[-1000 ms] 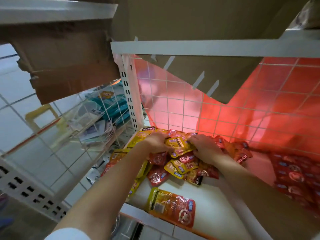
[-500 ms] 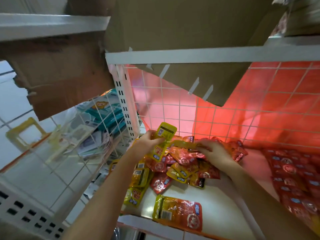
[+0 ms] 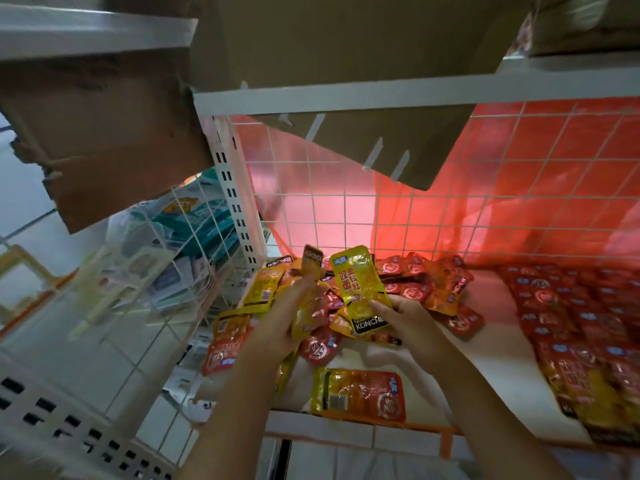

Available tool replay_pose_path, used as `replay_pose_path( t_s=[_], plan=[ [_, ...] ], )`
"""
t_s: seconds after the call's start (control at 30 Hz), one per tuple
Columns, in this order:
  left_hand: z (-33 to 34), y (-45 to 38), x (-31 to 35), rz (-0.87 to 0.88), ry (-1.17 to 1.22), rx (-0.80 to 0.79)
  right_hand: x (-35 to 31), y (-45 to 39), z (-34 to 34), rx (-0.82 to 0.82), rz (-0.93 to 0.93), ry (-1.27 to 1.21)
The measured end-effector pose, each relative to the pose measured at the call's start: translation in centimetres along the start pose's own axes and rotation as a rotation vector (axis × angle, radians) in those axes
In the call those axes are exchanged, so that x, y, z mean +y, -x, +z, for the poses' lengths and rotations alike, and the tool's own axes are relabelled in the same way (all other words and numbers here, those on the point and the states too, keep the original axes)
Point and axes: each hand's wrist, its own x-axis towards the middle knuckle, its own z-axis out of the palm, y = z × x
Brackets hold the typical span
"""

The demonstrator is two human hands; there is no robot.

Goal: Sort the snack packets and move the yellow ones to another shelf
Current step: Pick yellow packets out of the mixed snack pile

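Holding two yellow snack packets up off the shelf (image 3: 485, 344) now, I can see that both of my hands have lifted since a second ago, when they lay flat on the pile and dug through it. My left hand (image 3: 289, 317) grips a yellow packet (image 3: 309, 289) that stands tall, with its top end poking up above my fingers. My right hand (image 3: 403, 315) pinches the bottom of another yellow packet (image 3: 358, 282), and that one stands up too, with its front facing me. Both packets are above the mixed pile (image 3: 412, 285) near the back left corner of the shelf. The pile has red and yellow ones jumbled together. A bigger orange and yellow packet (image 3: 358, 394) lies alone at the front edge. Rows of red packets (image 3: 571, 327) lie along the right side. I think the picking has started well, but lots of yellow ones are left, and none have gone to the other shelf yet.
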Motion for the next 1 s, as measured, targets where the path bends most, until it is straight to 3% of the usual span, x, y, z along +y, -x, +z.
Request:
replay_pose_path(
  t_s=[0.17,0.37,0.53,0.7,1.0],
  plan=[
    [-0.6,1.2,-0.4,0.003,0.135,-0.064,0.1,1.1,0.4,0.050,0.007,-0.213],
    [-1.4,1.5,-0.1,-0.027,-0.004,-0.034,0.1,2.2,1.1,0.106,0.019,-0.429],
    [-2.0,1.3,-0.4,-0.104,0.001,-0.013,0.1,3.5,2.1,0.189,0.027,-0.489],
    [-2.7,1.3,-0.8,-0.046,-0.096,-0.078,0.3,4.2,3.1,0.255,0.084,-0.534],
    [-3.6,2.1,-1.0,0.021,-0.258,-0.020,-0.2,4.7,4.1,0.239,0.084,-0.537]
  ],
)
